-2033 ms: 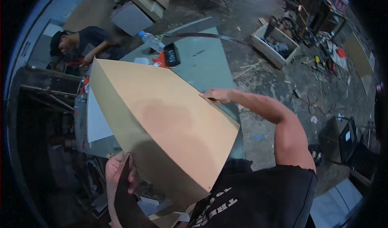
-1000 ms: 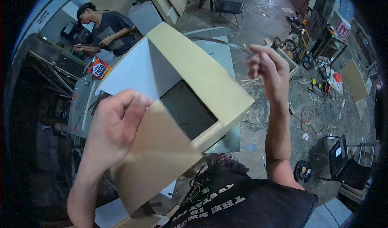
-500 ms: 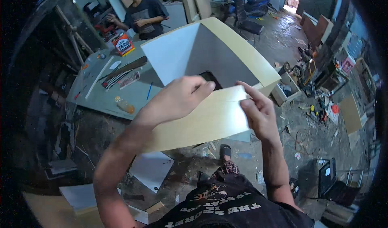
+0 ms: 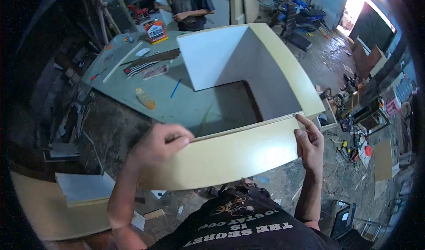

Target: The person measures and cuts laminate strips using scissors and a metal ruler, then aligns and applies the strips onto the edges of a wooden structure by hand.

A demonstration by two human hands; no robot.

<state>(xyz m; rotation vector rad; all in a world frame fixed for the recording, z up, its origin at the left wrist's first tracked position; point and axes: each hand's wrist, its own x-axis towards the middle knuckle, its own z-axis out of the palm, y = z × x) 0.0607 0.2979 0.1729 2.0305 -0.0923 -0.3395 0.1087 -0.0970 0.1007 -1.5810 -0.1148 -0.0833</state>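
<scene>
A long pale cream wood panel (image 4: pixel 226 157) is held between my two hands, its broad face toward me. My left hand (image 4: pixel 161 146) is closed at the panel's upper edge near the left end, its curled fingers partly hidden. The right corner is pinched between the thumb and fingers of my right hand (image 4: pixel 311 138). There the panel's top meets the near end of a box frame (image 4: pixel 283 57) with cream edges and white inner walls. This frame stands on a grey-green work table (image 4: pixel 128 84); the panel hides part of its near side.
On the table are an orange-and-white can (image 4: pixel 156 31), a small bottle with orange contents (image 4: pixel 145 98), a blue pen (image 4: pixel 175 89) and dark strips (image 4: pixel 152 60). A co-worker (image 4: pixel 190 6) stands behind. Tools and boards litter the floor at right; a panel stack (image 4: pixel 86 188) lies lower left.
The panel has come down, its right corner now at the frame's near end. My left hand has moved left along its upper edge. My right hand still grips the right end.
</scene>
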